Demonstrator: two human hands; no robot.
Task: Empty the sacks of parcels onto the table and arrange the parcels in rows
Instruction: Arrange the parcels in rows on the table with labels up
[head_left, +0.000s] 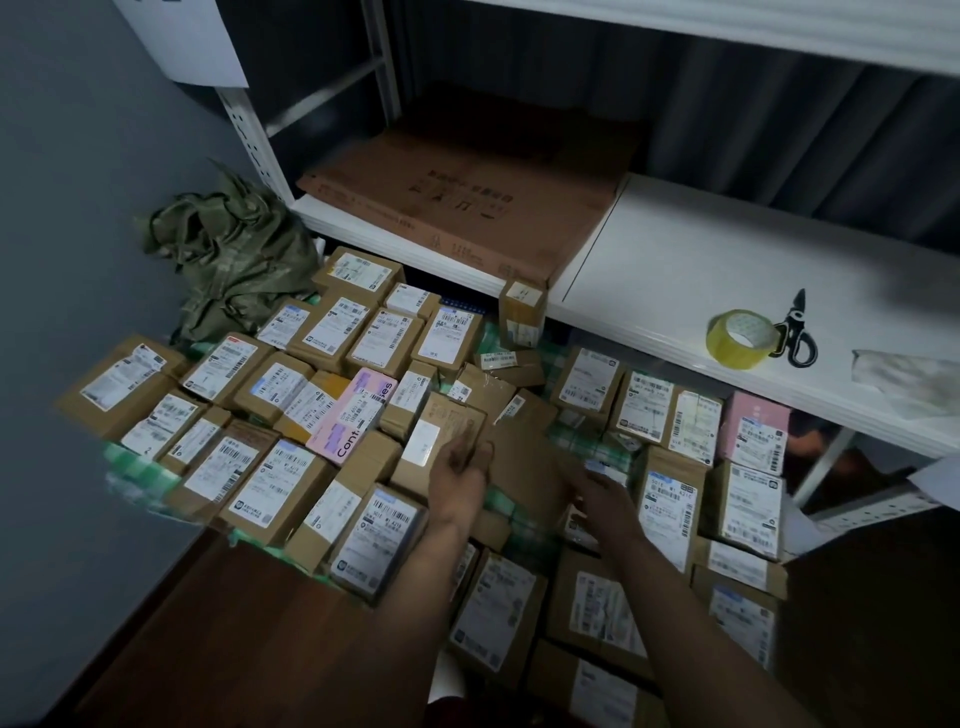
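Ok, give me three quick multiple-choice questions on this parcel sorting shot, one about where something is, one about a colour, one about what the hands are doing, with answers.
1. Where do the scissors lie?
A. On the white shelf, beside the roll of tape
B. Among the parcels
C. On the green sack

2. What colour is the roll of tape?
A. Brown
B. Yellow
C. Clear blue

3. What are the two hands doing?
A. Both hang idle
B. Left hand and right hand hold a plain cardboard parcel between them
C. One cuts tape

Answers:
1 A, the scissors rest on the shelf right next to the tape.
2 B, the roll is plainly yellow.
3 B, a hand sits at each side of the brown parcel above the rows.
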